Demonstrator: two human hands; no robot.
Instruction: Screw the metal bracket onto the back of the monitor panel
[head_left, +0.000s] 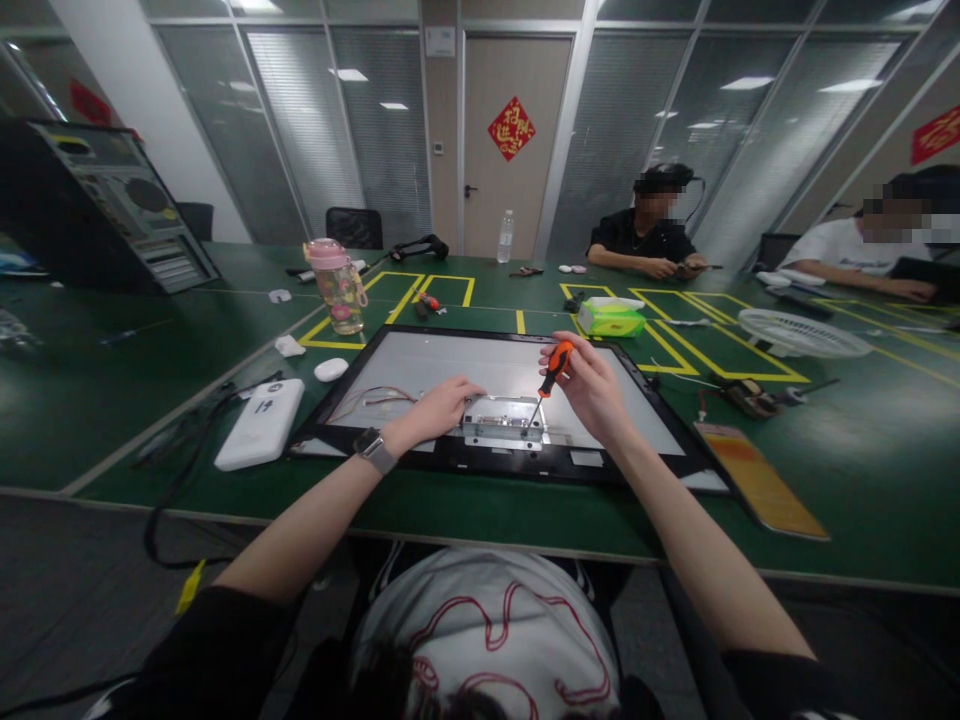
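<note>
At the centre of the frame, a black-rimmed flat panel (465,358) lies on a green worktop (517,520), its pale inner face upward. Near its lower edge sits a silvery metal bracket (502,423). Right of centre, the person's right hand (589,385) has its fingers closed around the orange and black handle of a screwdriver (556,368), whose thin shaft slants down and left to the right part of the bracket. Left of centre, the left hand (441,408) has its fingers loosely bent, tips at the bracket's upper left edge; I cannot tell whether they grip it. A watch (373,449) circles the left wrist. At the left of the frame are a white rectangular device (259,425) and a pink-lidded bottle (339,290); at the upper left, a computer case (150,220). At the lower right lies a flat, gold-coloured slab (761,485). At the upper right sit a person in a dark top (637,240) and another in a white top (844,245)
</note>
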